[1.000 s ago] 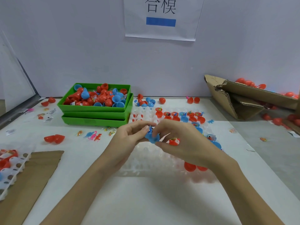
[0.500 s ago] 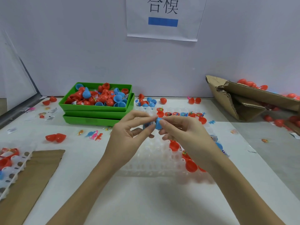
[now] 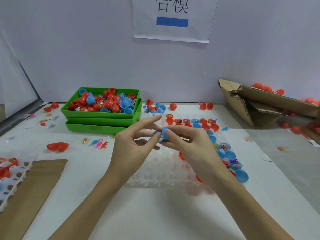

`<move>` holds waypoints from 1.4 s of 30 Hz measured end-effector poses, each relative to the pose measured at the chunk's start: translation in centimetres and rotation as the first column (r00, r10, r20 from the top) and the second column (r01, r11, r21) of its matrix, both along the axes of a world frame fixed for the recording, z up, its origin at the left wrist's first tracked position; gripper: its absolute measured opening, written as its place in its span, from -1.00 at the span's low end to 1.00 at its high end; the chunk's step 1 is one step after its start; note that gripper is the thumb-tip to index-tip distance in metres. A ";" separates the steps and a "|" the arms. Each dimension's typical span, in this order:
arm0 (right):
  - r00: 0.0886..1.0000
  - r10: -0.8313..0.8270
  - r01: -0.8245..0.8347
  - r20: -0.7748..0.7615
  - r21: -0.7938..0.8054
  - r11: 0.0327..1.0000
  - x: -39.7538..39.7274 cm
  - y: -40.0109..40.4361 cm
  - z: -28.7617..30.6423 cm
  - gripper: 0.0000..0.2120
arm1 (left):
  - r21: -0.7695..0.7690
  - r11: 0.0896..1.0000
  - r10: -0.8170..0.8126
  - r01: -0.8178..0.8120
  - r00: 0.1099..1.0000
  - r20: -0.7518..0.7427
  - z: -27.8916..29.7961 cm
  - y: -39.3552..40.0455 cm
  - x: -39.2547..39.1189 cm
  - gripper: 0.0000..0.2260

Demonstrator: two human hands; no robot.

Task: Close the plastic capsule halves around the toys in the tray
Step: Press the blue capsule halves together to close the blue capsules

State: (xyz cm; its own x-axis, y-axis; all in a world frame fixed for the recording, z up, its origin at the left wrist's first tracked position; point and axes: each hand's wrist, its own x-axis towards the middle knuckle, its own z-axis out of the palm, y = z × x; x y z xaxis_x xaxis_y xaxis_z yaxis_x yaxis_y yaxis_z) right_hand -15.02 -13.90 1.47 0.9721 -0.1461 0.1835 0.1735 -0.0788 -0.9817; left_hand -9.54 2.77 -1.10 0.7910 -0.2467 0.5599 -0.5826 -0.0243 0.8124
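Note:
A blue plastic capsule [image 3: 163,135] is held above the clear plastic tray [image 3: 164,172] in the middle of the table. My right hand [image 3: 188,146] pinches its right half between thumb and fingers. My left hand [image 3: 133,144] pinches the left half with thumb and a finger, its index finger stretched out. The two halves sit close together with a pale gap between them. In the tray's right and far rows sit red and blue capsule halves with small toys [image 3: 204,124]. My hands hide part of the tray.
Stacked green bins [image 3: 103,118] of red and blue halves stand at the back left. A torn cardboard box [image 3: 263,106] with red capsules lies at the right. Loose toy dinosaurs [image 3: 99,143], a red capsule [image 3: 58,147], brown cardboard [image 3: 32,187] and another white tray [image 3: 10,181] lie left.
Both hands lifted the blue capsule up from just above the tray and turned it. My left index finger has straightened outward.

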 end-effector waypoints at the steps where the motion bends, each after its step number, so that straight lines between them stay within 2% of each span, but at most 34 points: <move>1: 1.000 -0.007 0.007 0.005 -0.011 1.000 0.0 0.1 0.0 -0.82 | -0.005 1.000 0.008 -0.008 1.000 -0.007 0.1 0.1 -0.1 -0.56; 7: 0.998 -0.056 0.055 0.039 0.020 0.998 0.1 0.2 0.1 -0.81 | -0.067 0.997 0.027 -0.033 0.996 -0.083 0.4 -0.1 -0.4 -0.76; 11: 0.996 -0.067 0.068 0.057 0.000 0.998 0.1 0.3 0.2 -0.82 | -0.093 0.995 0.019 -0.025 0.998 -0.061 0.6 0.0 -0.5 -0.76; 17: 0.998 -0.059 0.056 0.027 0.095 0.994 -0.1 0.1 0.4 -0.84 | -0.113 0.993 0.010 -0.014 0.999 -0.039 0.8 -0.3 -0.7 -0.69; 21: 0.999 -0.045 0.044 -0.001 0.111 0.993 -0.1 0.2 0.6 -0.81 | -0.059 0.997 0.042 -0.041 0.999 0.019 0.7 -0.1 -0.1 -0.81; 26: 0.999 -0.050 0.048 0.018 0.096 0.994 -0.2 0.4 0.3 -0.83 | 0.041 0.999 0.028 -0.032 0.996 0.089 0.5 0.0 0.1 -0.85; 31: 0.999 -0.041 0.040 0.013 0.090 0.995 -0.1 0.4 0.4 -0.82 | 0.046 0.999 -0.013 0.008 0.994 0.105 0.4 0.1 0.2 -0.90; 38: 1.000 -0.011 0.009 0.018 0.092 0.996 -0.2 0.7 0.1 -0.84 | 0.053 0.998 -0.020 0.015 0.994 0.104 0.5 0.2 0.2 -0.85; 42: 0.999 -0.004 0.000 0.038 0.100 0.995 -0.2 0.9 0.1 -0.83 | -0.039 0.999 0.014 -0.011 0.996 0.089 1.1 0.6 0.0 -0.68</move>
